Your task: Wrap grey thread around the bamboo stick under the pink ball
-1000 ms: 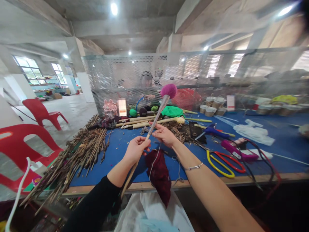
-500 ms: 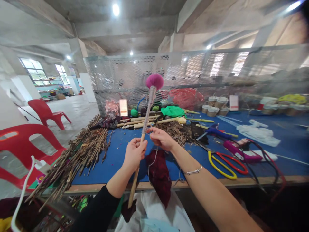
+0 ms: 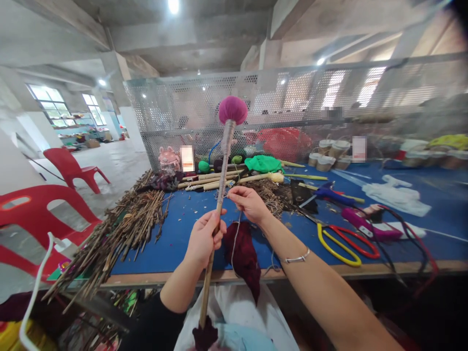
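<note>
My left hand (image 3: 206,236) is wrapped around a wooden stick (image 3: 205,295), which stands nearly upright with its top tilted slightly right. A round magenta cloth-covered head (image 3: 233,109) caps the stick. Below the head, grey-white thread wrapping (image 3: 227,146) runs down the shaft to just above my left hand. Thumb and fingertips of my right hand (image 3: 249,202) pinch a thin grey thread (image 3: 235,239) close beside the shaft; its tail hangs down over a dark red cloth (image 3: 243,248) draped off the table edge. Another dark red scrap (image 3: 205,334) sits at the stick's lower end.
Dry twigs (image 3: 135,224) pile up at left and overhang the edge. Red-and-yellow-handled scissors (image 3: 338,243), a magenta device (image 3: 369,224) with dark cables and white plastic (image 3: 398,195) lie right. Wooden sticks (image 3: 215,180) and green cloth (image 3: 263,164) lie before a perforated screen (image 3: 164,107).
The magenta head sits a little higher in view. My right fingertips have closed into a tighter pinch beside the shaft, while my left hand keeps its grip on the stick.
</note>
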